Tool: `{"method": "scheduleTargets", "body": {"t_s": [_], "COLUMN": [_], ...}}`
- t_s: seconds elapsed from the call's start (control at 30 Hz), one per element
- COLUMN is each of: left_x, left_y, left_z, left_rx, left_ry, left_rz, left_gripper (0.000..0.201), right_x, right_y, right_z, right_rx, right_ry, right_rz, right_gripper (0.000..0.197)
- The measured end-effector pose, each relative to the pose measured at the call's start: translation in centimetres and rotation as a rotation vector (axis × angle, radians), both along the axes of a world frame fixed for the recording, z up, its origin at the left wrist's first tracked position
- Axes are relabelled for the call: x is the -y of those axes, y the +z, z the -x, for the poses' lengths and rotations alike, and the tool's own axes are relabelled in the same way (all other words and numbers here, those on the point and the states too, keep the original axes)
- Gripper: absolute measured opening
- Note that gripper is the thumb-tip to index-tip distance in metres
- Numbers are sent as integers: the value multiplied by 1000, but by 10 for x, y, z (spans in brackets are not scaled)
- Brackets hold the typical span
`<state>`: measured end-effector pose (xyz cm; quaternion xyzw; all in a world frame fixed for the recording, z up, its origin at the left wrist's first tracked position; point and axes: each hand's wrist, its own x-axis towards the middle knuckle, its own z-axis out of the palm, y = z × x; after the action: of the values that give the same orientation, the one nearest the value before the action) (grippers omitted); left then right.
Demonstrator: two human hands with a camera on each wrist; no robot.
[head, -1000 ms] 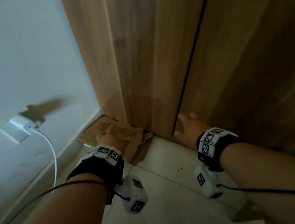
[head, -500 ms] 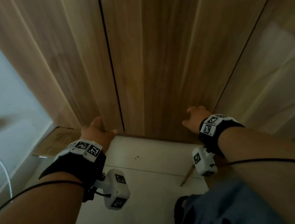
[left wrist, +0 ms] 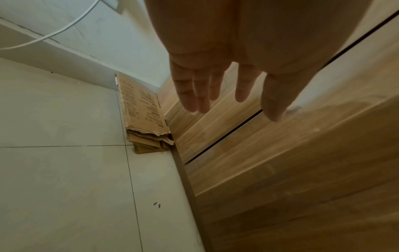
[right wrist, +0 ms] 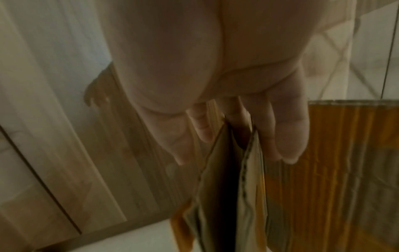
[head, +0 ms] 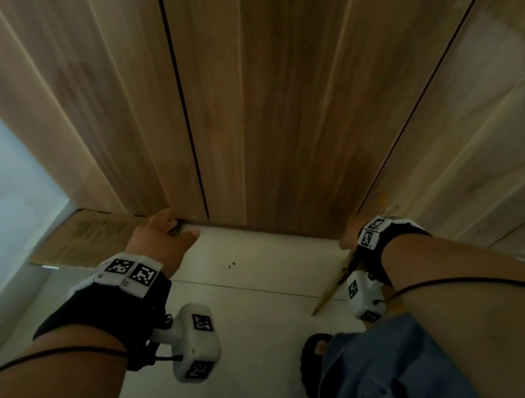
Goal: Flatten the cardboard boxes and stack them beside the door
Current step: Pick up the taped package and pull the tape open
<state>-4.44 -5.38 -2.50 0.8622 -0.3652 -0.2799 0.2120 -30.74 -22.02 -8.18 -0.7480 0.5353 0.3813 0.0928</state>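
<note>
Head view: left hand (head: pixel 159 237) at the door (head: pixel 271 93) foot, beside flattened cardboard (head: pixel 87 240) lying at 9 o'clock in the wall corner. Left wrist view alone shows that hand's fingers (left wrist: pixel 200 88) straight, spread, holding nothing, and the stack's torn end (left wrist: pixel 149 134) against the door frame. Right hand (right wrist: pixel 215 85) is mostly hidden in head view; right wrist view shows its fingers gripping folded cardboard (right wrist: pixel 237 187), blurred. Bare floor tiles (head: pixel 254 304) lie toward 6 o'clock.
</note>
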Motion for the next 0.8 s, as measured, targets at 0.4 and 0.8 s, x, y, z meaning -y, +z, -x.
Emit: {"method": "scheduleTargets", "body": {"t_s": [0.4, 0.8], "left_x": [0, -40], "left_y": [8, 39], "left_z": [-13, -30], "left_rx": [-19, -2], "left_ry": [-43, -57], "left_rz": [-45, -68], "left_gripper": [57, 51], "right_x": [-27, -69], "right_y": [28, 77], "right_z": [-49, -137], "right_rx": [135, 692], "right_ry": [-61, -86], "right_rz": [133, 95], "right_gripper": [67, 49]}}
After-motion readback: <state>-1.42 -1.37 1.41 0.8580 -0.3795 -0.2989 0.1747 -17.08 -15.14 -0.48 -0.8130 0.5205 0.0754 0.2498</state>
